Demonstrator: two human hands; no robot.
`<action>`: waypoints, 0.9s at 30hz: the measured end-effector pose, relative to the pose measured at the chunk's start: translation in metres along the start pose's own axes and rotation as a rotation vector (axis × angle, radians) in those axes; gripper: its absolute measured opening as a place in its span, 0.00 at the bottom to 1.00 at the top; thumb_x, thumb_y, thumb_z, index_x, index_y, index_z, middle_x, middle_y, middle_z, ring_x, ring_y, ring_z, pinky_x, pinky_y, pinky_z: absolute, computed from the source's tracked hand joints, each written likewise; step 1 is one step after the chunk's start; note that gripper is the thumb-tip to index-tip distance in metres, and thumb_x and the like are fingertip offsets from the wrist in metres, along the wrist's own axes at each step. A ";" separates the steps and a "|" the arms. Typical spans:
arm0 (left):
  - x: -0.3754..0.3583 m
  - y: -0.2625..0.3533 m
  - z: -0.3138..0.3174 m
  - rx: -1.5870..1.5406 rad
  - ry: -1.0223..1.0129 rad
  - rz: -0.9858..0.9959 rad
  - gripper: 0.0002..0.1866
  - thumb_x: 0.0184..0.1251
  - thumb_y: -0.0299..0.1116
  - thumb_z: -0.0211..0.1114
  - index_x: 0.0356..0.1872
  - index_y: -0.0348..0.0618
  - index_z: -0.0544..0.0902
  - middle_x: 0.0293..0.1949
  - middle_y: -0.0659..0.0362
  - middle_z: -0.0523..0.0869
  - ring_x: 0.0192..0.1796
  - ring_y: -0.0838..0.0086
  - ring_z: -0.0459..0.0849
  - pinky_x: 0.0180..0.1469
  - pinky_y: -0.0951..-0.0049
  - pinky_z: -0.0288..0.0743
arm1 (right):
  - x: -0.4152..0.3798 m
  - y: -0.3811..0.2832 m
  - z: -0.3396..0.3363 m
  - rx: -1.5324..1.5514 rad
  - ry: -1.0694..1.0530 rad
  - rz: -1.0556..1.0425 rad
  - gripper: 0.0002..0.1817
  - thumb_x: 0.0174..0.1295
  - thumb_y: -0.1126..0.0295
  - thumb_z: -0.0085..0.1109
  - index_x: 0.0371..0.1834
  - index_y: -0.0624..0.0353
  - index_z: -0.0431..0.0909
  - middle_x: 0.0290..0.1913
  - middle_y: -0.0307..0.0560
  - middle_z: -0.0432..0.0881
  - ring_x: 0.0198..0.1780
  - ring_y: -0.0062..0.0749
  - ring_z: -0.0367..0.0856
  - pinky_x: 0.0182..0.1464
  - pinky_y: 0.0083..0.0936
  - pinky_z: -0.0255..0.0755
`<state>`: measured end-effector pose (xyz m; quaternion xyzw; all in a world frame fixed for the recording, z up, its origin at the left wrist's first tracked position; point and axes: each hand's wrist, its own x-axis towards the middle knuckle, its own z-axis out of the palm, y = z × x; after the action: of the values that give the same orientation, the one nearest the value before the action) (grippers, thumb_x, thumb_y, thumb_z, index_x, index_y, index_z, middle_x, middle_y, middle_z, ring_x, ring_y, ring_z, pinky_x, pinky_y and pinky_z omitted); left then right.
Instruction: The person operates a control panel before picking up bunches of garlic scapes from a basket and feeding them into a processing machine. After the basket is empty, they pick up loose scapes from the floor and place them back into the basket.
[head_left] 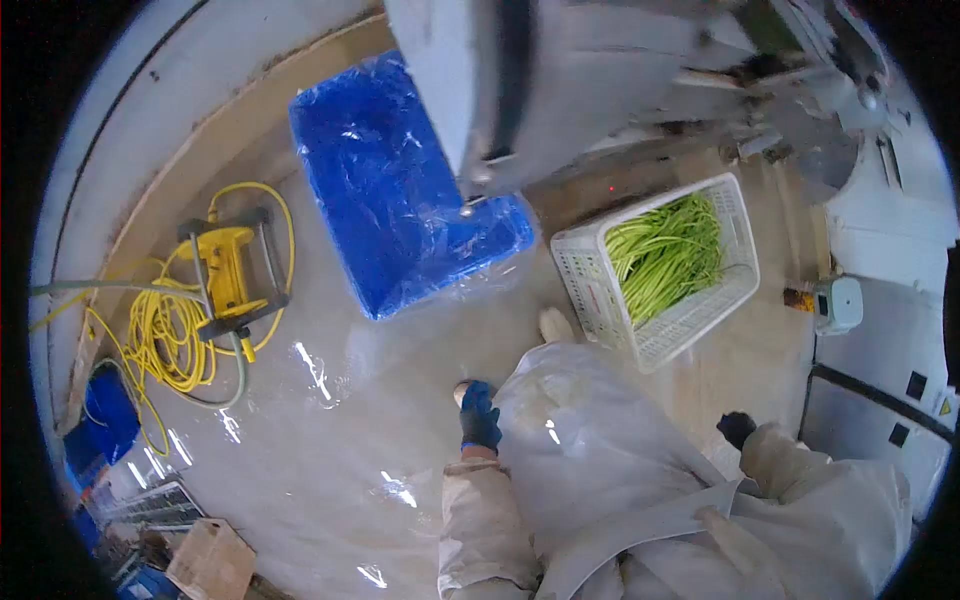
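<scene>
My left hand [481, 416], in a blue and dark glove, hangs beside the long pale apron [560, 420] with its fingers loosely apart and nothing visible in them. Just past its fingertips shows the toe of a light boot [461, 394]. My right hand [738, 429], in a dark glove, is held out on the other side of the apron; its fingers are too dark to make out. Ahead of me on the floor stands a white plastic crate [655, 352] partly filled with long green stalks [668, 255]. Neither hand touches the crate.
A blue bin [370, 190] covered in clear plastic stands ahead on the left, under a metal machine [570, 90]. Farther left are a yellow hose reel [229, 270] and coiled yellow hose [165, 340]. Grey cabinets [880, 400] line the right. The floor [330, 460] looks wet.
</scene>
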<state>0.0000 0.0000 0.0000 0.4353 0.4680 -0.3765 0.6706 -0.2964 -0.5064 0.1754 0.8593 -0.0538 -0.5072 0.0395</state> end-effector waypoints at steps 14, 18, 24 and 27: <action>-0.090 -0.161 0.118 0.260 0.257 0.125 0.22 0.70 0.52 0.44 0.52 0.50 0.75 0.40 0.68 0.80 0.33 0.78 0.74 0.33 0.74 0.67 | -0.072 0.143 0.167 0.475 0.143 0.031 0.09 0.55 0.66 0.50 0.33 0.52 0.81 0.35 0.50 0.81 0.36 0.47 0.79 0.38 0.44 0.73; -0.105 -0.224 0.192 0.512 0.144 0.170 0.19 0.69 0.45 0.47 0.53 0.49 0.76 0.48 0.63 0.80 0.38 0.79 0.75 0.38 0.76 0.69 | -0.095 0.237 0.194 0.512 0.426 -0.037 0.06 0.48 0.71 0.54 0.28 0.52 0.81 0.29 0.48 0.81 0.33 0.45 0.79 0.34 0.43 0.72; -0.132 -0.240 0.321 0.730 -0.071 0.279 0.23 0.66 0.39 0.55 0.58 0.38 0.71 0.51 0.55 0.79 0.44 0.73 0.78 0.45 0.74 0.73 | -0.105 0.322 0.230 1.077 0.180 0.373 0.06 0.46 0.68 0.56 0.26 0.52 0.81 0.24 0.46 0.80 0.26 0.42 0.77 0.30 0.38 0.72; -0.131 -0.234 0.365 0.796 -0.128 0.294 0.27 0.64 0.42 0.58 0.60 0.36 0.69 0.54 0.53 0.77 0.46 0.72 0.78 0.46 0.72 0.73 | -0.098 0.338 0.218 1.024 0.284 0.286 0.05 0.49 0.67 0.55 0.26 0.51 0.80 0.25 0.45 0.79 0.29 0.40 0.78 0.32 0.36 0.72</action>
<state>-0.1409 -0.4083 0.1376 0.6980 0.1769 -0.4543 0.5246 -0.5523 -0.8313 0.1969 0.8127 -0.4040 -0.2849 -0.3083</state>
